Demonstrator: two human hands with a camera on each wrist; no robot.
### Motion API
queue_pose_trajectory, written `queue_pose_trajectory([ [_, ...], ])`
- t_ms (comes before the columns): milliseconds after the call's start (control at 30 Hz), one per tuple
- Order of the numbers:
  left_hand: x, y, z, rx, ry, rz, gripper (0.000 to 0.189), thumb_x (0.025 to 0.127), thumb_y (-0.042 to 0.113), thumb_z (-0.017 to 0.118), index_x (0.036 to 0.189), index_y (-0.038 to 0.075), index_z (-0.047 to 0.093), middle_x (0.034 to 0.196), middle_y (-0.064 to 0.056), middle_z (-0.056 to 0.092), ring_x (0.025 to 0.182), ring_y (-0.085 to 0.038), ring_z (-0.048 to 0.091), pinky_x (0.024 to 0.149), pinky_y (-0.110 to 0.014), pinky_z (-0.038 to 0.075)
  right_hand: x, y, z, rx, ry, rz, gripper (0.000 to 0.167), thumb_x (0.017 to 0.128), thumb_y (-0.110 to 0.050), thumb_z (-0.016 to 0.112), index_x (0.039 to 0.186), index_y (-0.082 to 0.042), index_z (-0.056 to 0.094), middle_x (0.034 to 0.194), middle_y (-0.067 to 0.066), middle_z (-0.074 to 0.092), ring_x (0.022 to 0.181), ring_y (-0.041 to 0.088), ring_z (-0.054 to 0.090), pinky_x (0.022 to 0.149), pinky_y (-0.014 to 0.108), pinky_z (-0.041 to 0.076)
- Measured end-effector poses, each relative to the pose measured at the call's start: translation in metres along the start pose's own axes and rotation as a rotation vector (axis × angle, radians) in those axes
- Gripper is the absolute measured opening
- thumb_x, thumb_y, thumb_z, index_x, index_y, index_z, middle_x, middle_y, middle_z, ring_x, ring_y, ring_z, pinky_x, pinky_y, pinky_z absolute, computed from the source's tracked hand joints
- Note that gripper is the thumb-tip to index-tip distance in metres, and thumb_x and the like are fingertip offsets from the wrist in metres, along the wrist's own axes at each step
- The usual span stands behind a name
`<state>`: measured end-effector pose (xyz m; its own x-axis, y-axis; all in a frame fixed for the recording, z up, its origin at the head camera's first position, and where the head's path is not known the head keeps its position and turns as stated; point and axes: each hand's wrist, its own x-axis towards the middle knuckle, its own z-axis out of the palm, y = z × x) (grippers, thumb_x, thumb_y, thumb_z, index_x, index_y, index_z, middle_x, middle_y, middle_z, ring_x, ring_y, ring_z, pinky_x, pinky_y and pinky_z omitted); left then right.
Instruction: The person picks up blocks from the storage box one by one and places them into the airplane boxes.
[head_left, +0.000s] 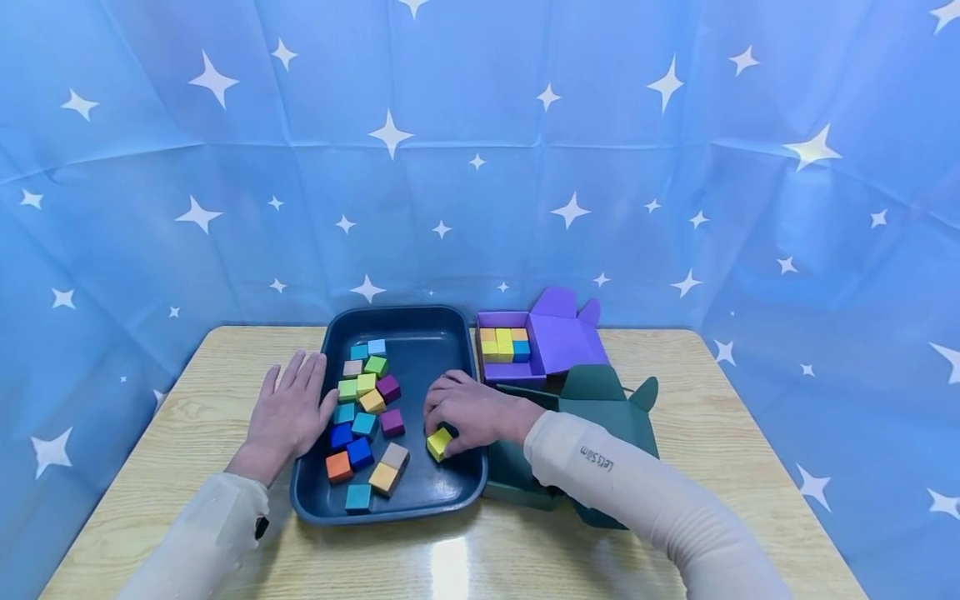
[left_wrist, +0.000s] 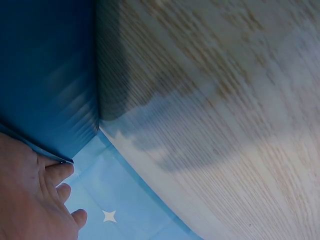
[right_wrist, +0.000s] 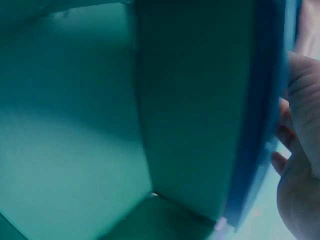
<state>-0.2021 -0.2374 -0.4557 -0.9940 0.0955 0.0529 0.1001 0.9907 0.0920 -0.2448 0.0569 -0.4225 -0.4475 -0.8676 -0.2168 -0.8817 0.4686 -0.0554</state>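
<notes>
Left hand (head_left: 288, 412): fingers extended, resting on left rim of tray (head_left: 429, 354). Loose coloured blocks (head_left: 365, 425) lie across tray's left and middle. Yellow block (head_left: 438, 445), tray's right side: pinched by right hand (head_left: 468, 410). Right of tray: purple box (head_left: 516, 382), partly filled; nearer, open green box (head_left: 517, 492).

Yellow block (head_left: 438, 445), askew, in right-hand fingers (head_left: 438, 402); dark-blue tray (head_left: 423, 358) below.
</notes>
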Motion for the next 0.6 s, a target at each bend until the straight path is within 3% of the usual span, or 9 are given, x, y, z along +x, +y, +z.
queue_pose_trajectory([
  [267, -0.001, -0.002, 0.0, -0.004, -0.012, 0.004, 0.072, 0.101, 0.043, 0.041, 0.155, 0.0, 0.017, 0.16, -0.023, 0.021, 0.149, -0.043, 0.012, 0.12, -0.064, 0.006, -0.004, 0.007, -0.033, 0.018, 0.108, 0.04, 0.036, 0.083, -0.054, 0.071, 0.111, -0.031, 0.072, 0.121, -0.012, 0.062, 0.127, 0.014, 0.043, 0.117, 0.044, 0.026],
  [600, 0.001, -0.001, 0.0, -0.003, -0.01, 0.008, 0.072, 0.101, 0.043, 0.041, 0.155, 0.001, 0.017, 0.16, -0.023, 0.021, 0.149, -0.043, 0.013, 0.12, -0.063, 0.006, -0.021, 0.032, -0.059, 0.097, 0.194, 0.162, 0.031, 0.086, -0.045, 0.071, 0.11, -0.026, 0.073, 0.123, -0.006, 0.063, 0.128, 0.018, 0.045, 0.117, 0.047, 0.027],
])
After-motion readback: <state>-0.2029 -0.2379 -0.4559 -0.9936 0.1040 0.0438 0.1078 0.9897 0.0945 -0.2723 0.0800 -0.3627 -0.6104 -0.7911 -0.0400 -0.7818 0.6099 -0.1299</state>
